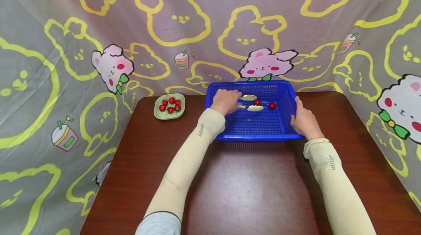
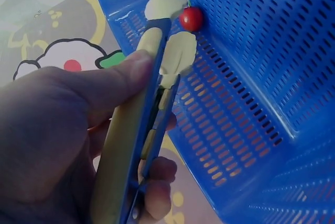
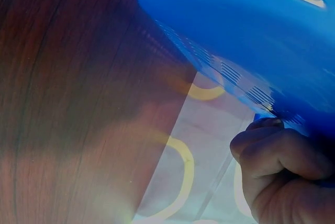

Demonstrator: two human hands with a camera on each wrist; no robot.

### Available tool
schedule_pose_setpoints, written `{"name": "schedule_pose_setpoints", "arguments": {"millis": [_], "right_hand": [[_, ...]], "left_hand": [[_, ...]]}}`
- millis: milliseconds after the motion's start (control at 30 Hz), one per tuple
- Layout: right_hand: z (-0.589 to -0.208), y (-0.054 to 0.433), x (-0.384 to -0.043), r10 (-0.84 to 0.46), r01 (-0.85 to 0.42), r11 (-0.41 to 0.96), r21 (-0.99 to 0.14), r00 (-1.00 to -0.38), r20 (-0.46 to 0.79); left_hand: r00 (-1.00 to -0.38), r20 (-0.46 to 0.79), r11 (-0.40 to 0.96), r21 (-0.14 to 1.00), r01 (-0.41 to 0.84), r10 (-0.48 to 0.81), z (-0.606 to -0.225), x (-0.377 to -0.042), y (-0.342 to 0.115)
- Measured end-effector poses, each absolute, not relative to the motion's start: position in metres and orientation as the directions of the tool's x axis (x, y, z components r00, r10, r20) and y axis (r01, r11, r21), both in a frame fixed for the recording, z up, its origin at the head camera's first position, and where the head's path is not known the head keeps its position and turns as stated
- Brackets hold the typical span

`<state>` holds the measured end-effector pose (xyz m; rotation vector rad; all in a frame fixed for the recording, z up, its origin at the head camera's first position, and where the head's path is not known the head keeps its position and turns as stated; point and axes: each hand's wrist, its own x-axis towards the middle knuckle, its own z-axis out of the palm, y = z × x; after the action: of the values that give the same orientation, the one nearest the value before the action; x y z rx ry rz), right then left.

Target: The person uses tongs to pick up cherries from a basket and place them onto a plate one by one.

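Note:
My left hand (image 1: 225, 101) grips a pair of cream tongs (image 2: 119, 150) with blue edges. Their two rounded tips spread apart inside a blue perforated basket (image 1: 253, 137). One red cherry (image 2: 191, 19) lies right beside the tips, overlapped by them in the head view. Slightly farther right in the head view is another cherry (image 1: 272, 105), also in the basket. With its fingers curled under the rim and the thumb along the top, my right hand (image 1: 306, 121) holds the basket's right side. In the right wrist view, curled fingers (image 3: 272, 148) show against the basket's outside.
To the left of the basket, a pale green plate (image 1: 169, 116) carries several red cherries (image 1: 171, 110) with stems. Both stand toward the back of a dark brown wooden table (image 1: 250, 191). A patterned curtain (image 1: 217, 45) hangs close behind and along both sides.

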<state>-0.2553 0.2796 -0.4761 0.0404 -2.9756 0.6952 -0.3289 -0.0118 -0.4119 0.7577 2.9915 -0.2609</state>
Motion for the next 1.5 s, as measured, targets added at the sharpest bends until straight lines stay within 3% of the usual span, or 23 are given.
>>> {"name": "schedule_pose_setpoints", "arguments": {"millis": [933,1133,1500], "right_hand": [[-0.476,0.279,-0.256,0.002,-0.032,0.894,-0.447,-0.997,0.075],[-0.475,0.279,-0.255,-0.001,-0.035,0.893,-0.448,-0.997,0.075],[-0.476,0.279,-0.255,-0.002,-0.036,0.892,-0.450,-0.997,0.076]], "left_hand": [[-0.883,-0.027,0.876,-0.114,0.469,0.469,-0.417,-0.334,-0.005],[-0.883,-0.030,0.871,-0.150,0.467,0.468,-0.412,-0.330,-0.007],[-0.876,0.016,0.871,-0.119,0.477,0.482,-0.403,-0.319,-0.022]]}}
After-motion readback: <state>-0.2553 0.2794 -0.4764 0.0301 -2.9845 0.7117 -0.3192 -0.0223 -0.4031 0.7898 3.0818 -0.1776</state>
